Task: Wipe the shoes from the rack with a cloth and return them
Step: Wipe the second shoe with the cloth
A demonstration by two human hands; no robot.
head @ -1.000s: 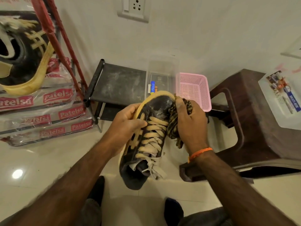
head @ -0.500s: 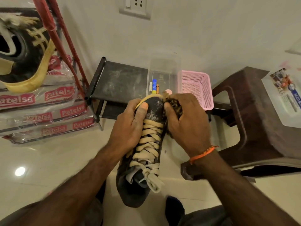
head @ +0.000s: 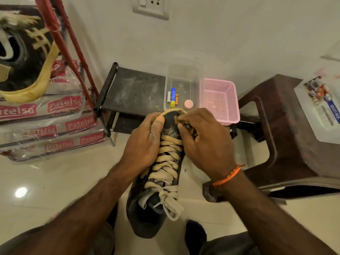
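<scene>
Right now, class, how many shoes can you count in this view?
2. One black lace-up shoe is held in both hands, centre. Its match sits at upper left behind the red frame. Others may be hidden.

A glossy cream tiled floor (head: 55, 181) fills the lower half of the frame. Centre frame, a low black shoe rack (head: 132, 92) with a dusty top shelf stands on it against the wall. On that shelf, right of its middle, sit a clear plastic box (head: 184, 74) and, just beside it, a pink perforated plastic basket (head: 220, 100). At right a dark brown plastic stool (head: 287, 129) stands on the floor; at left lie stacked clear packages with red "Patelsa" labels (head: 51, 126).
</scene>
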